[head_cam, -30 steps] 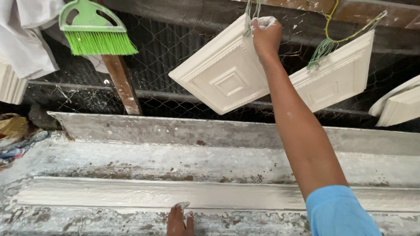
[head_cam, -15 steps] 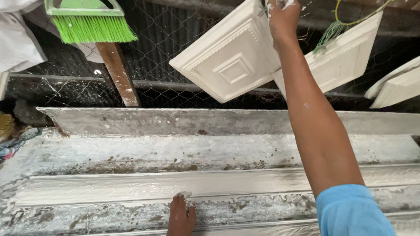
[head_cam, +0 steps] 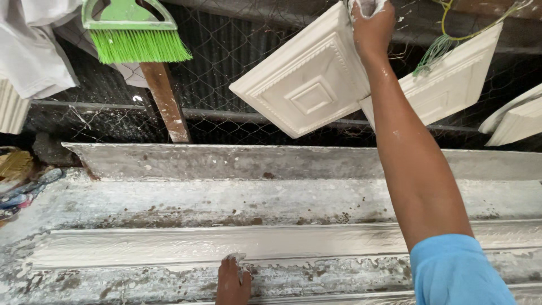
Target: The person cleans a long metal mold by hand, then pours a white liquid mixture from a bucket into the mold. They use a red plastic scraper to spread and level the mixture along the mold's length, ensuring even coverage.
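Right hand: our right hand (head_cam: 371, 25) is raised to the far wire mesh (head_cam: 226, 73), its grip closed on the top corner of a white square plaster tile (head_cam: 307, 85) that hangs tilted, one corner down.
Left hand: our left hand (head_cam: 233, 280) lies flat at the near edge, fingers together and pressed on the table (head_cam: 169, 197); it clamps nothing.
Tile's place: the tile is up against the mesh, left of centre of the right arm, with its raised square pattern facing us.
Neighbours: a second white tile (head_cam: 451, 85) hangs just behind and to the right, partly overlapped; the edges of more white castings (head_cam: 516, 118) show at the far right.
Table: a long white moulding (head_cam: 169, 245) lies wet along the crusted table, just beyond the left fingertips.
Other things: a green brush (head_cam: 132, 31) hangs at the far left above a wooden post (head_cam: 165, 101); pale cloth (head_cam: 31, 45) hangs beside it.
Risk: we judge the tile could slip, since the hand looks wet with plaster and holds only one corner; a fall would likely hit the moulding below.
Risk two: swinging it could knock the second tile, as they look close enough to touch.
Packages, labels, signs: we see none; only some coloured scraps (head_cam: 22, 186) at the near left.
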